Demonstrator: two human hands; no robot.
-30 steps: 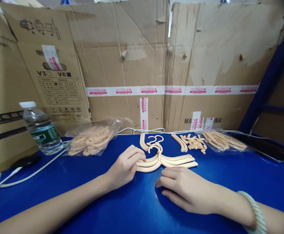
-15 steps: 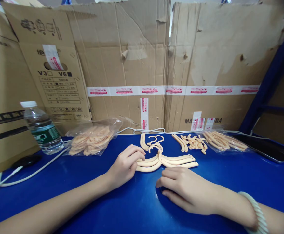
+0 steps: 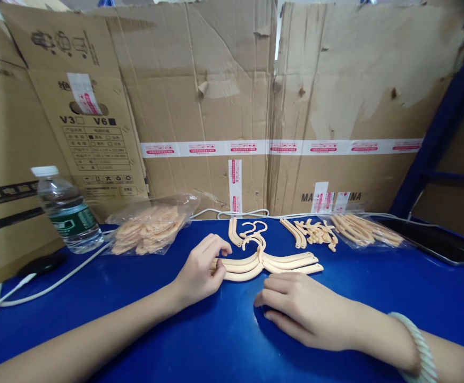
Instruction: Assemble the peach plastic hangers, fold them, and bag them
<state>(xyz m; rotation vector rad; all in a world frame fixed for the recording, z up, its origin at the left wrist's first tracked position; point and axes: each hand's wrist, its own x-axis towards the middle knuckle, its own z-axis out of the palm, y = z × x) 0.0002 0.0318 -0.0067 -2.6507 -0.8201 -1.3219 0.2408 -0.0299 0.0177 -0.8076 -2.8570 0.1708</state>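
Cardboard [image 3: 200,114] backs the blue bench [image 3: 216,340]; one box [image 3: 114,90] reads "V3", "V6". Left hand [image 3: 200,270] touches hangers [image 3: 240,276], grip unclear; right hand [image 3: 301,311] lies near, thumb and fingers apart.

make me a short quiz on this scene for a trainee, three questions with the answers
1. Which hand's wrist wears the twisted bracelet?
2. True or false: the water bottle is lying on its side.
3. Which of these is nearest the left hand?
A) the plastic bag on the far right
B) the hooked clothes hangers
C) the white cable along the cardboard

Key:
1. That of the right hand.
2. False: it is standing.
3. B
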